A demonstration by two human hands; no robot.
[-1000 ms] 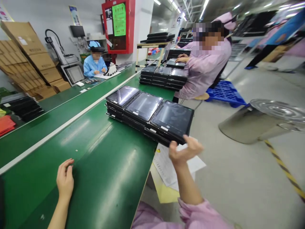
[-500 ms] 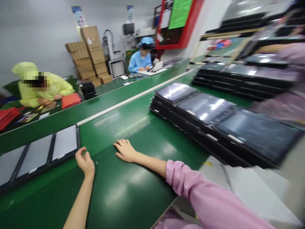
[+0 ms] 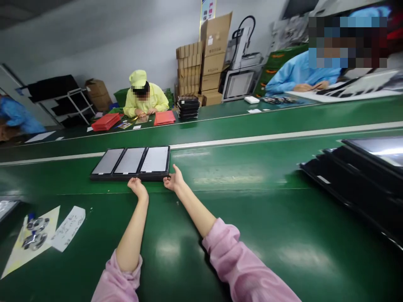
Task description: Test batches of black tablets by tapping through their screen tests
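Observation:
A shallow black tray lies across the green bench ahead of me, with three flat black-framed panels with grey-white faces, one of them a panel at the right end. My left hand is at the middle of the tray's front edge, fingers loosely bent, holding nothing that I can see. At the front right corner is my right hand, its thumb raised away from the half-curled fingers. Whether either hand touches the tray is hard to tell.
Stacked black trays stand at the right. On the left lie a yellowish sheet with metallic round parts and a handwritten paper strip. Beyond the white rail, co-workers in yellow and blue sit working.
My view has swung left, bringing the panel tray towards the middle. My right hand has moved from flat on the bench to the tray's corner; my left hand has reached its front edge.

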